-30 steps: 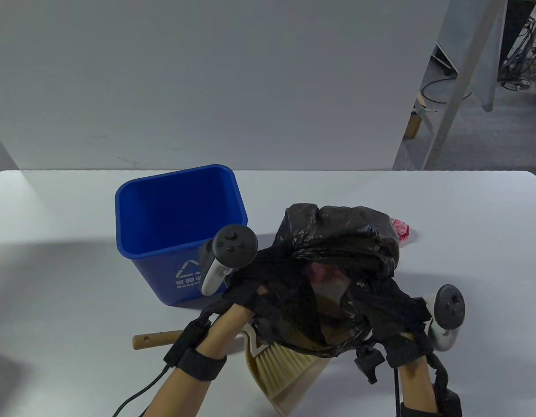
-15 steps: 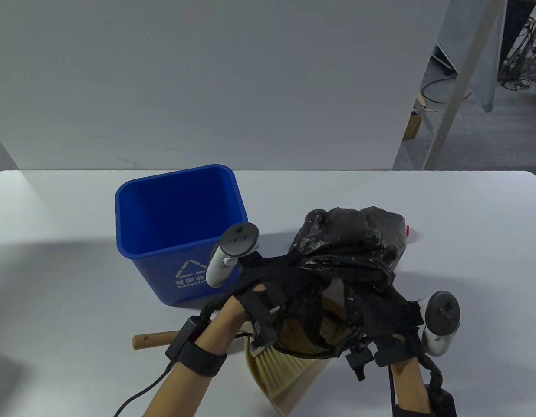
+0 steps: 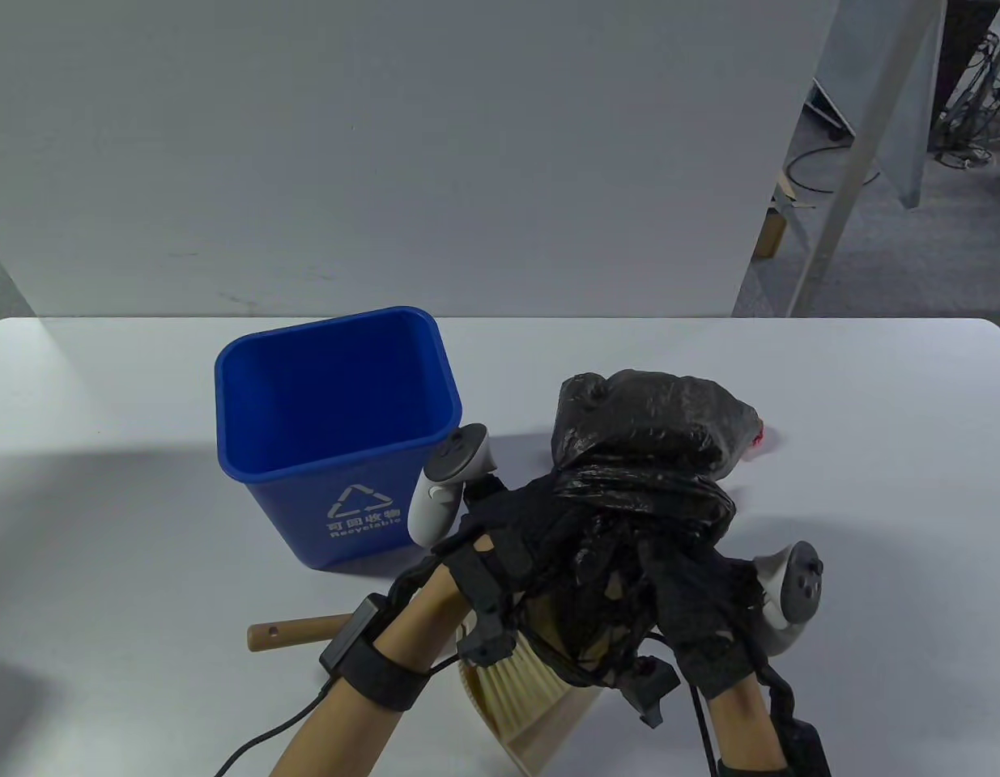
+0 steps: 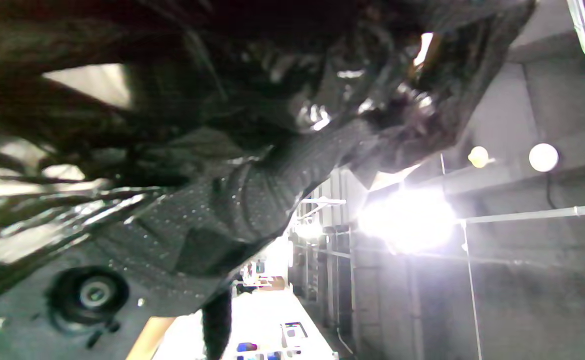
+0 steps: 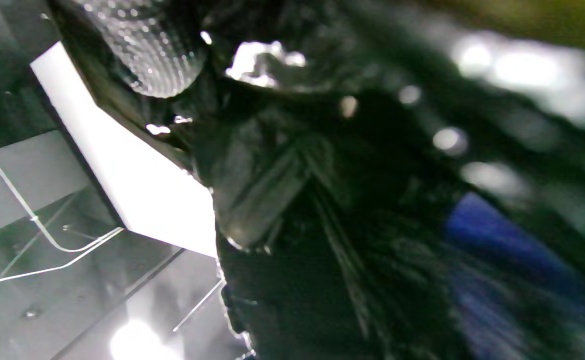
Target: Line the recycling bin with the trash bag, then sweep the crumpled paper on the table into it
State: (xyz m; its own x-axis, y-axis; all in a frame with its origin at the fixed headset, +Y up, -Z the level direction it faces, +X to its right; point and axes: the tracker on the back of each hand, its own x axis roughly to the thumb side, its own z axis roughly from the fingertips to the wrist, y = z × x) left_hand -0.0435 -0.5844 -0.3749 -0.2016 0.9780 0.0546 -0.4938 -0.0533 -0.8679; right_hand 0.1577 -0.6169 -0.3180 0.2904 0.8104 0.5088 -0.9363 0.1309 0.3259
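Note:
A crumpled black trash bag (image 3: 653,437) is held up between both hands, right of the blue recycling bin (image 3: 338,429). My left hand (image 3: 516,526) grips its near left edge and my right hand (image 3: 694,599) grips its near right edge, close together. Shiny black plastic (image 4: 252,100) fills the left wrist view, and the bag (image 5: 347,200) also fills the right wrist view, with a blurred blue patch that may be the bin. The bin stands upright and unlined. A red crumpled paper (image 3: 760,435) just peeks out behind the bag on the table.
A brush with pale bristles (image 3: 520,680) and wooden handle (image 3: 297,631) lies in a beige dustpan (image 3: 540,736) at the near table edge, under my hands. A white wall panel stands behind the table (image 3: 103,502).
My hands have drawn closer together, closing the bag's mouth that gaped a second ago. The bag's bulk shifted slightly right and now hides nearly all of the red paper.

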